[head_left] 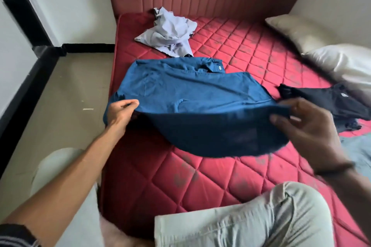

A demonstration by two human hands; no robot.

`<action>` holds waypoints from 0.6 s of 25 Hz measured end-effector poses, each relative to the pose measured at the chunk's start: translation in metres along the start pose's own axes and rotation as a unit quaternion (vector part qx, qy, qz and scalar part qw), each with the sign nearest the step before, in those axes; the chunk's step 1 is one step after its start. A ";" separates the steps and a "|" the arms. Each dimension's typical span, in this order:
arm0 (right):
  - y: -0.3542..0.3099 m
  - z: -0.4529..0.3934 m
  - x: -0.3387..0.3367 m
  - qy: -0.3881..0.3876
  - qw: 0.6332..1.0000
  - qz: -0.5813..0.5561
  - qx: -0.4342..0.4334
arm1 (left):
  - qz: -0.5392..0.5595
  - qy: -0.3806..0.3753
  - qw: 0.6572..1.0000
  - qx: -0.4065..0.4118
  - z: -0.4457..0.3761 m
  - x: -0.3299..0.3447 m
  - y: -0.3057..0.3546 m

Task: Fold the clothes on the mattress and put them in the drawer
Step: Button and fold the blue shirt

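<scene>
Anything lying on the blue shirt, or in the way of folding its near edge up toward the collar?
Nothing visible does. The left hand and right hand already grip the blue shirt at its near edge. The pale crumpled garment lies beyond the collar, the black garment to its right.

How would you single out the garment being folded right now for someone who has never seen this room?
On the red quilted mattress, look at its middle. The blue shirt lies spread there, its near edge lifted by the left hand and right hand; neighbours are a crumpled pale garment and a black garment.
</scene>
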State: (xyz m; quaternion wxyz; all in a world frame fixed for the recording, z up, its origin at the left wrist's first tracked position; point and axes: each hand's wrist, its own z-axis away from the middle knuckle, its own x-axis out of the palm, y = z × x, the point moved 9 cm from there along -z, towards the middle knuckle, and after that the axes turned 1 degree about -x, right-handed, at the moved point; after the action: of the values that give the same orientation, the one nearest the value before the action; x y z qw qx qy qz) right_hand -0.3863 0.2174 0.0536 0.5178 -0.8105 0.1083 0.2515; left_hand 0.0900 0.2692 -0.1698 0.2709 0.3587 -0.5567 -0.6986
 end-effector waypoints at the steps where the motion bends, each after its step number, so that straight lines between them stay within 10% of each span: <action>1: 0.028 -0.035 -0.009 0.019 0.998 -0.035 0.040 | 0.026 -0.010 1.000 -0.003 -0.006 0.006 0.004; 6: 0.198 -0.155 0.005 0.027 0.952 -0.156 0.261 | -0.064 -0.092 0.992 0.060 -0.034 0.052 0.023; 9: 0.287 -0.171 0.017 0.046 0.924 -0.056 0.375 | -0.251 -0.069 0.935 0.243 -0.007 0.083 0.044; 12: 0.288 -0.178 0.035 -0.005 0.968 0.153 0.199 | -0.356 -0.186 0.786 0.470 0.063 0.143 0.059; 15: 0.253 -0.139 0.104 -0.280 0.920 0.265 -0.072 | -0.381 -0.290 0.714 0.511 0.089 0.171 0.043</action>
State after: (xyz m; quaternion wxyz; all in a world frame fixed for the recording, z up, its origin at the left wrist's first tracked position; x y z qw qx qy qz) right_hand -0.3677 -0.0092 -0.1522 0.3819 -0.6835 0.1513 0.6034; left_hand -0.0842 0.1784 -0.1515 -0.4173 0.4043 -0.6964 -0.4212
